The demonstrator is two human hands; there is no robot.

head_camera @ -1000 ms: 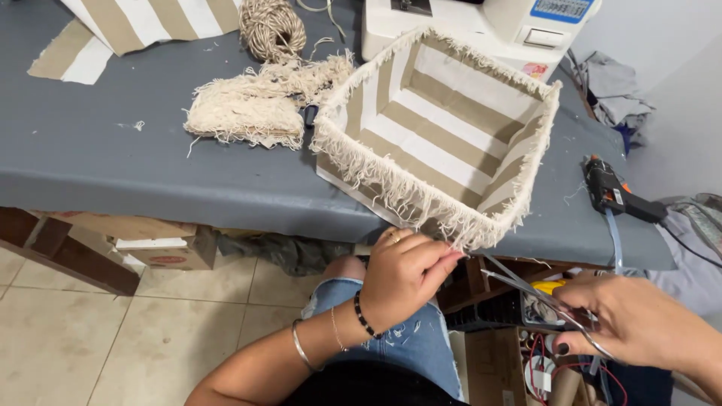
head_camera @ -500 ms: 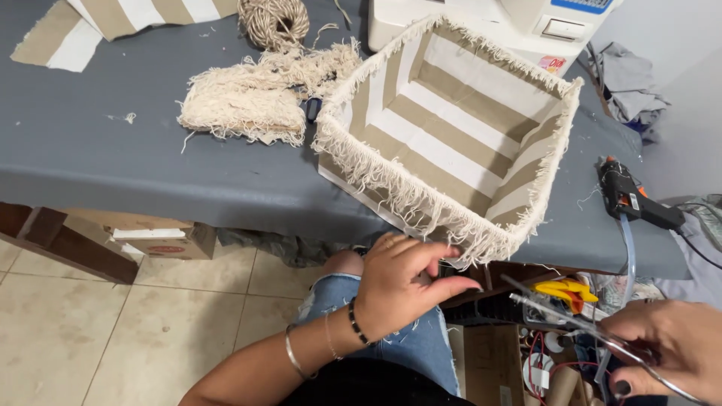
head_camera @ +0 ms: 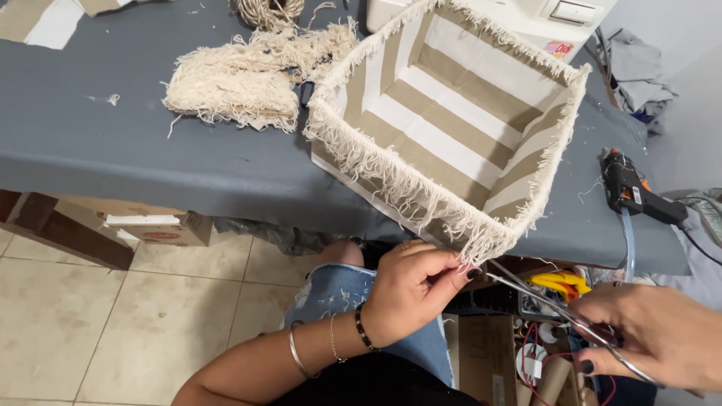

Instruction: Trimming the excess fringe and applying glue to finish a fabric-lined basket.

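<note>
A square fabric box with beige and white stripes and a cream fringe trim around its rim rests on the grey table, its near corner hanging over the edge. My left hand pinches the fringe strands at that near corner. My right hand holds metal scissors, the open blades pointing left toward the pinched fringe, just below the corner.
A pile of loose cream fringe lies left of the box. A black glue gun sits at the table's right end. A white machine stands behind the box. A cardboard box and clutter sit under the table.
My left hand rose and took hold of the corner fringe. My right hand brought the scissors up and left, close to that corner. The view shifted closer.
</note>
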